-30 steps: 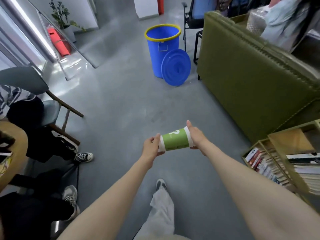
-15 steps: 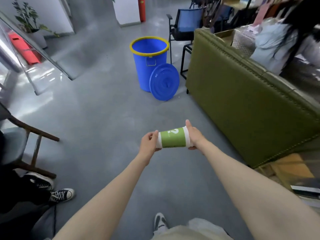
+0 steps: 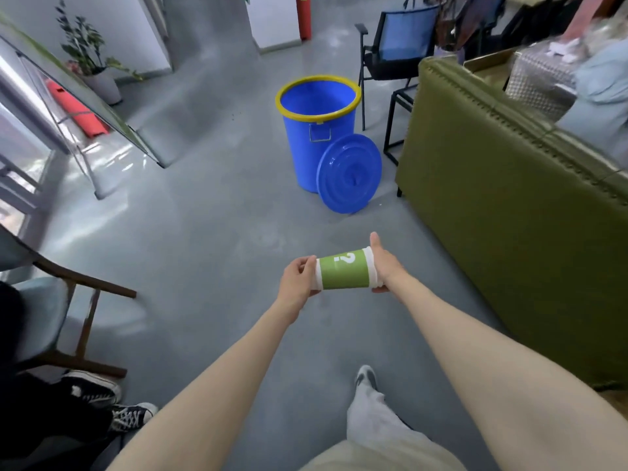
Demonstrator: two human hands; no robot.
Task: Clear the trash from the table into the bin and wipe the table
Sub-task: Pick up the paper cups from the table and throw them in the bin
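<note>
Centrally, a green paper cup with a white question mark lies on its side in the air, held between both hands above the grey floor. The left hand curls its fingers round the cup's narrower white end; the right hand wraps the wider white end, thumb raised above it. Both forearms reach forward from the lower edge of the view.

Ahead of the cup, well apart from it, a blue bin with a yellow rim stands upright and uncovered on the floor. Its round blue lid leans tilted against the bin's near right side, its lower edge on the floor. A green sofa fills the right side, its back towards the viewer. Behind the bin stands a black chair with a blue back. A wooden-legged chair sits at the left edge, with black-and-white sneakers near its feet.
</note>
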